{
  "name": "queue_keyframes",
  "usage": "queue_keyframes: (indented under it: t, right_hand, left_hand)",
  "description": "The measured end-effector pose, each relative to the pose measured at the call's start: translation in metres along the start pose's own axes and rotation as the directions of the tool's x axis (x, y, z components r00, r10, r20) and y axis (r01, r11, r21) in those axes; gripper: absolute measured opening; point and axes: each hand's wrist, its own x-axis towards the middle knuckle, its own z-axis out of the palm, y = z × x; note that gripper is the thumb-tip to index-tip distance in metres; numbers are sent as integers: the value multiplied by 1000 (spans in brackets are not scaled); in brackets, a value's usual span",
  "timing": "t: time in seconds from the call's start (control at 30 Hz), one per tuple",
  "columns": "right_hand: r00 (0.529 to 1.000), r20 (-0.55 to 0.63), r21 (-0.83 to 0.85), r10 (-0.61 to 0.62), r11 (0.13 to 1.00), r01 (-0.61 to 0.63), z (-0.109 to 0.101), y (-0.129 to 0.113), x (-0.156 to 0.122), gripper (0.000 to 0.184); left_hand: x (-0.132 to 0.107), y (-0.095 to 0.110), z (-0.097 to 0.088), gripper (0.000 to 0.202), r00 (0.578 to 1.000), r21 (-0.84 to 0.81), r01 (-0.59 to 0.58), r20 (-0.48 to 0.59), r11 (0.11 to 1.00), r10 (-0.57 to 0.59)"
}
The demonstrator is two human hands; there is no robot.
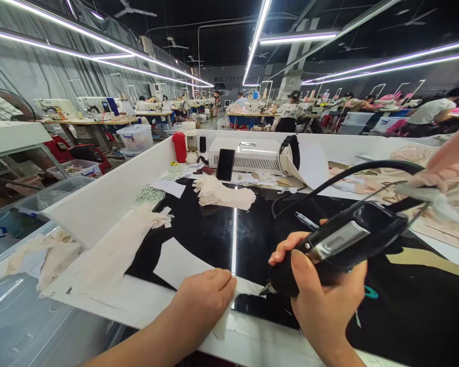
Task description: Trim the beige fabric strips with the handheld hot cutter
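My right hand [321,295] is wrapped round a black hand-held cutting tool [340,244] with a silver plate and a black cable [352,173]. Its tip points down-left at the near edge of the glossy black worktop [260,229]. My left hand [206,298] lies with fingers curled, pressing a thin pale fabric piece [183,265] onto the worktop just left of the tool tip. The fabric under the fingers is partly hidden.
A stack of cream fabric pieces [222,196] and a long cream strip [118,244] lie on the worktop. At the back stand a white machine [248,153], a phone [225,164] and a red bottle [179,147]. White walls [107,196] border the bench. Another person's hand [451,153] is at right.
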Motion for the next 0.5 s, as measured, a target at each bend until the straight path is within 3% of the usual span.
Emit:
queue_keyframes:
  t: [0.1,0.27,0.5]
  right_hand:
    - [1000,-6,-19,-3,1000,3,0,-1,-1,35]
    - [1000,-20,-25,-2,1000,2,0,0,-3,35]
    - [1000,-7,-12,9,1000,-9,2,0,-3,36]
  left_hand:
    - [3,10,3,14,1000,82,6,23,997,-8]
    - [5,25,13,66,999,126,41,-18,991,-39]
    - [-2,28,19,78,1000,203,21,-17,979,-17]
